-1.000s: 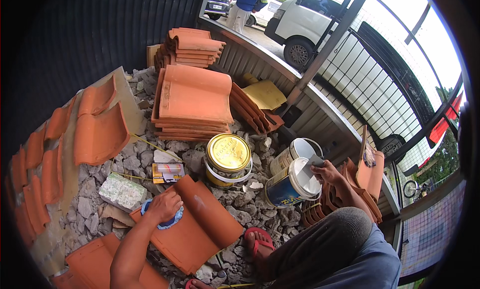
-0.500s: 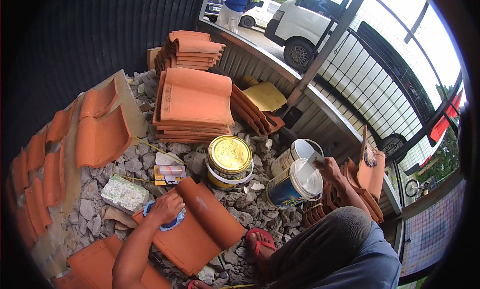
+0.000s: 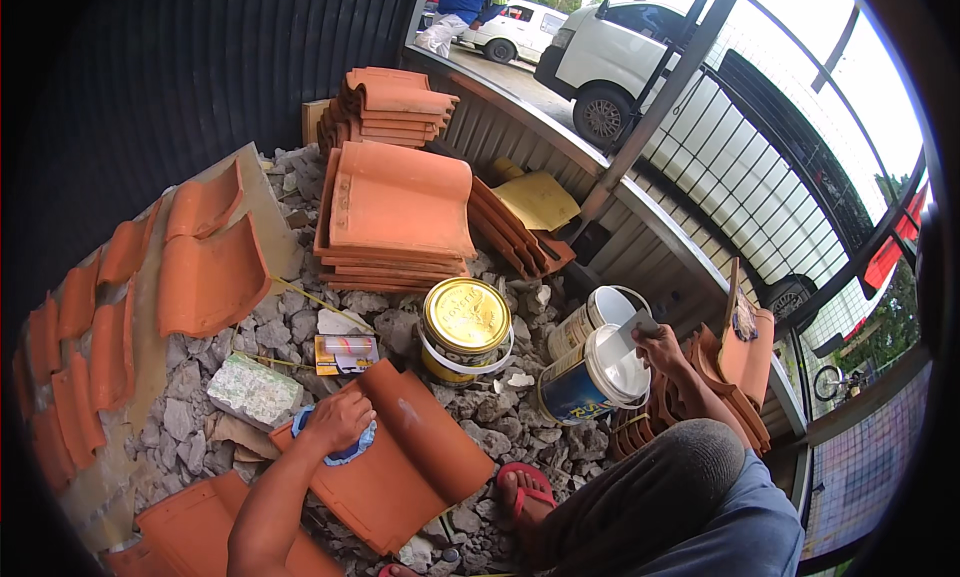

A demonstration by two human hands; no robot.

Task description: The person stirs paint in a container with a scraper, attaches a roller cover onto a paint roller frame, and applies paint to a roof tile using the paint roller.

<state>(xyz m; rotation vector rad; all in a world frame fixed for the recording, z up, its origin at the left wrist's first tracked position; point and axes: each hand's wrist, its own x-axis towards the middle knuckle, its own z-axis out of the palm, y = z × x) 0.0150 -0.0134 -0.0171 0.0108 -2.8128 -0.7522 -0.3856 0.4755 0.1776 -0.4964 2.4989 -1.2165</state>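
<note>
My left hand [image 3: 342, 423] is closed over a crumpled blue cloth [image 3: 352, 451], pressed on an orange clay roof tile [image 3: 405, 487]. The tile lies on rubble in front of me, a pale smear on its upper part. My right hand [image 3: 662, 348] grips a flat-bladed scraper [image 3: 632, 332] at the mouth of an uncovered blue-and-white bucket [image 3: 577, 384]. White residue coats the inside of that bucket, which leans toward me. Behind it stands another pale bucket [image 3: 568, 330]. A black can with a gold lid [image 3: 466, 315] sits beyond the tile.
Stacked roof tiles [image 3: 400, 202] rise at the back, and more tiles [image 3: 745, 352] lean at right. Overlapping tiles [image 3: 210, 287] cover a sloped board at left. A speckled block [image 3: 253, 389] and a small yellow package [image 3: 346, 354] rest on the broken concrete [image 3: 190, 407]. A metal-mesh fence borders the right.
The scraper has tilted, its blade now more level at the bucket's mouth. My left hand stays on the cloth. The view has shifted slightly, and a person outside has moved.
</note>
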